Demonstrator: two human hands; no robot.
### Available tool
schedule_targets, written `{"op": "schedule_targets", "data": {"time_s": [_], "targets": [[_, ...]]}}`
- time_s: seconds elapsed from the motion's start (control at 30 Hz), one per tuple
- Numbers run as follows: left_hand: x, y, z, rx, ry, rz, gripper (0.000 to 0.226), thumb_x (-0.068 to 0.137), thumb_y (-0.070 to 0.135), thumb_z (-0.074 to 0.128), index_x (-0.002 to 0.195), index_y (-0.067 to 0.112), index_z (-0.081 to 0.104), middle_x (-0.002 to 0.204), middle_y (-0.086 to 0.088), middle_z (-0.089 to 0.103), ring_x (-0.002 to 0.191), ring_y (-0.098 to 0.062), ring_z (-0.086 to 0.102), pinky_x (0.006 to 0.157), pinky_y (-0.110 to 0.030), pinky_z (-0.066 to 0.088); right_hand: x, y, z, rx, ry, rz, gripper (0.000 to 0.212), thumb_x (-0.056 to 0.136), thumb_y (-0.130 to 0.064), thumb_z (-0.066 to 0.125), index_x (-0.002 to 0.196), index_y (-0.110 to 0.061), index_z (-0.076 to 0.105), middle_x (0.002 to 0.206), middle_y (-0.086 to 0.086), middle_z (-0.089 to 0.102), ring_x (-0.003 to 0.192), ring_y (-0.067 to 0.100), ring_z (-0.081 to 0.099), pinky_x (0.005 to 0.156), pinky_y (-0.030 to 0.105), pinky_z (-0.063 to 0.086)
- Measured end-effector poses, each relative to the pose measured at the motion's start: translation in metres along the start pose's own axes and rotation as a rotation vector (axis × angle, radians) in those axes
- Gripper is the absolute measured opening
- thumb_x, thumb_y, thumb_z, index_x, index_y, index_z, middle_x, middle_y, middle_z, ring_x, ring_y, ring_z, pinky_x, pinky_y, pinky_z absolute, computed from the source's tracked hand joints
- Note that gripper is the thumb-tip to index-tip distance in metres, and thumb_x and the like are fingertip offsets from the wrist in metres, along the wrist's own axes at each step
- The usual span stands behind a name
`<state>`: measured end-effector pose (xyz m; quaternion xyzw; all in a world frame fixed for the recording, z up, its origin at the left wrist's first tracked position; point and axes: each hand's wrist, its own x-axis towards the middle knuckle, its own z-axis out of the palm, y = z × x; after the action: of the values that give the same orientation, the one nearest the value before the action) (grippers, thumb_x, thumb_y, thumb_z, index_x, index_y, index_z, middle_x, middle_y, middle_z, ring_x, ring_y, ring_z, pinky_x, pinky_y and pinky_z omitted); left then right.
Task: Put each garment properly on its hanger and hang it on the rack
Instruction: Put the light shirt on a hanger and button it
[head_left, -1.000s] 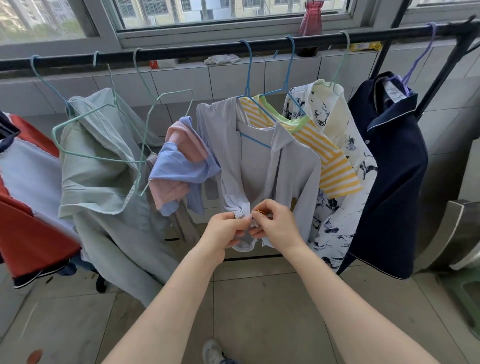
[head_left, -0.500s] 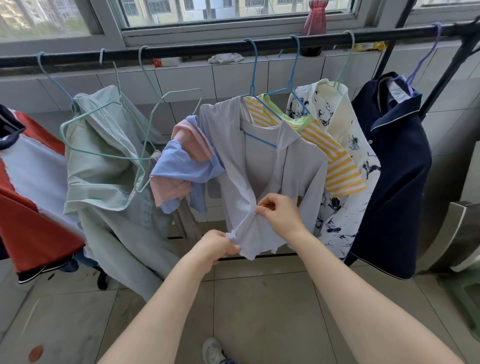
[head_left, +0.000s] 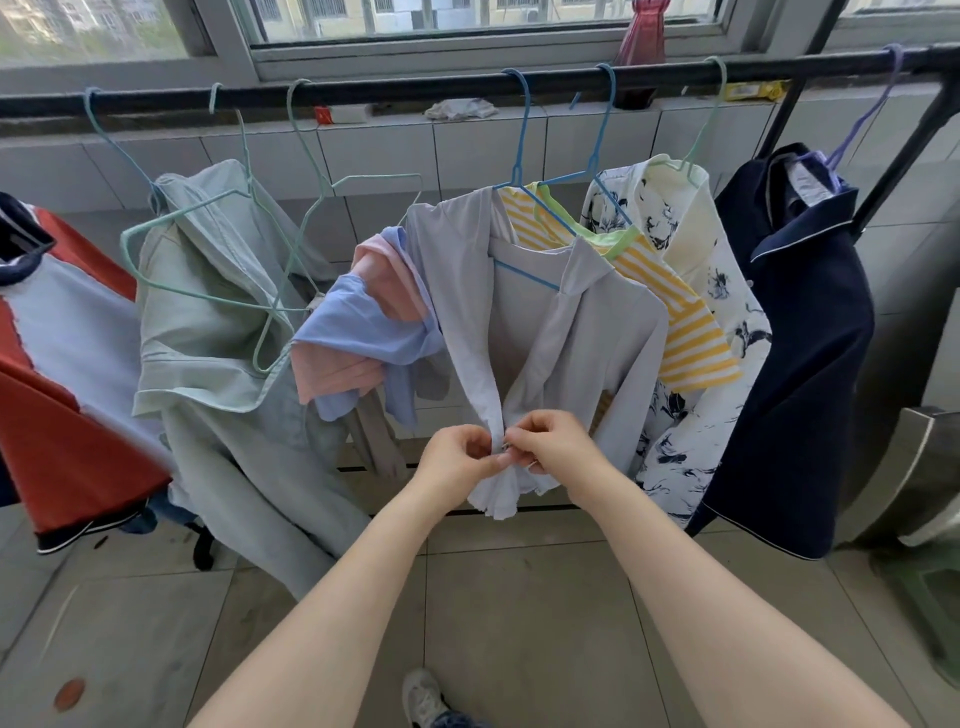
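While both hands meet at the front of the grey shirt (head_left: 576, 358), just below the middle of the frame, the shirt itself already hangs from a blue hanger (head_left: 519, 171) hooked over the black rail (head_left: 395, 91) that runs across the top. The left hand (head_left: 457, 460) pinches the left front edge with curled fingers, and the right hand (head_left: 550, 441) pinches the right front edge, the two edges drawn together between them. This looks like fastening a low button or snap, though the fastener is too small to make out.

Thin and limp, the cloth folds wherever it is pulled; it should weigh very little and offer no stiffness to push against. The best hold is on the doubled front edges, close beside the fastener, where the fabric is firmest and will not stretch. A pull downward would likely drag the collar off the hanger's shoulders, so the edges want drawing toward each other, not down. The wire hanger is light and may swing on the rail.

Left of the shirt hang a pink and blue garment (head_left: 358, 343), a pale green shirt (head_left: 218, 322) with two empty green hangers (head_left: 270, 249) across it, and a red and white garment (head_left: 57, 364) at the left edge. To the right hang a yellow striped top (head_left: 685, 332), a white printed shirt (head_left: 722, 374) and a navy jacket (head_left: 800, 353).
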<state>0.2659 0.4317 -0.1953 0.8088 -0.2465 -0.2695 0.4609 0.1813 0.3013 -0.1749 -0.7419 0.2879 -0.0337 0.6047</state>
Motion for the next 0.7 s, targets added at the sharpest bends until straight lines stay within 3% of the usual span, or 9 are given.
{"op": "schedule_targets", "data": {"time_s": [0.1, 0.17, 0.3, 0.43, 0.57, 0.7], "targets": [[0.001, -0.008, -0.003, 0.034, -0.037, -0.007, 0.033, 0.079, 0.028, 0.080, 0.072, 0.002, 0.061, 0.064, -0.003, 0.051, 0.061, -0.012, 0.044, 0.060, -0.027, 0.038, -0.002, 0.002, -0.004, 0.094, -0.073, 0.174, 0.008, 0.090, -0.006, 0.061, 0.083, -0.010, 0.065, 0.073, 0.008, 0.067, 0.063, 0.013, 0.058, 0.057, 0.023, 0.045], [0.003, -0.013, -0.002, 0.103, -0.060, 0.009, 0.034, 0.078, 0.027, 0.079, 0.077, -0.004, 0.064, 0.065, -0.003, 0.053, 0.062, -0.013, 0.045, 0.062, -0.030, 0.039, -0.001, 0.003, -0.004, 0.117, -0.125, 0.307, 0.010, 0.089, -0.001, 0.059, 0.085, -0.009, 0.064, 0.072, 0.008, 0.067, 0.062, 0.014, 0.057, 0.059, 0.026, 0.044], [0.002, -0.017, 0.003, 0.244, -0.029, 0.058, 0.022, 0.082, 0.023, 0.076, 0.078, 0.003, 0.067, 0.065, -0.007, 0.058, 0.061, -0.012, 0.047, 0.062, -0.029, 0.040, 0.001, 0.000, 0.000, 0.168, -0.112, 0.482, 0.019, 0.087, 0.004, 0.052, 0.086, -0.013, 0.059, 0.067, 0.006, 0.063, 0.058, 0.014, 0.051, 0.059, 0.025, 0.039], [0.002, -0.016, 0.003, 0.465, 0.013, 0.113, 0.020, 0.086, 0.024, 0.070, 0.074, 0.009, 0.062, 0.069, -0.004, 0.060, 0.066, -0.018, 0.052, 0.063, -0.033, 0.041, 0.003, 0.000, 0.008, 0.274, -0.010, 0.553, 0.020, 0.086, 0.003, 0.050, 0.087, -0.014, 0.060, 0.064, 0.004, 0.063, 0.058, 0.014, 0.050, 0.063, 0.028, 0.040], [0.001, -0.027, 0.000, 0.680, -0.015, 0.086, 0.019, 0.087, 0.024, 0.064, 0.077, 0.008, 0.063, 0.078, -0.004, 0.064, 0.078, -0.026, 0.060, 0.070, -0.033, 0.044, 0.008, -0.003, 0.007, 0.575, 0.066, 0.566, 0.019, 0.085, 0.001, 0.052, 0.081, -0.015, 0.061, 0.054, 0.000, 0.060, 0.055, 0.013, 0.050, 0.063, 0.027, 0.044], [-0.001, -0.047, -0.003, 0.682, -0.067, -0.024, 0.019, 0.085, 0.022, 0.062, 0.069, 0.015, 0.056, 0.070, 0.000, 0.056, 0.073, -0.023, 0.057, 0.057, -0.029, 0.033, 0.013, -0.015, -0.003, 0.739, 0.091, 0.509, 0.016, 0.086, 0.000, 0.056, 0.084, -0.016, 0.060, 0.067, 0.003, 0.066, 0.060, 0.013, 0.058, 0.065, 0.027, 0.044]]}}
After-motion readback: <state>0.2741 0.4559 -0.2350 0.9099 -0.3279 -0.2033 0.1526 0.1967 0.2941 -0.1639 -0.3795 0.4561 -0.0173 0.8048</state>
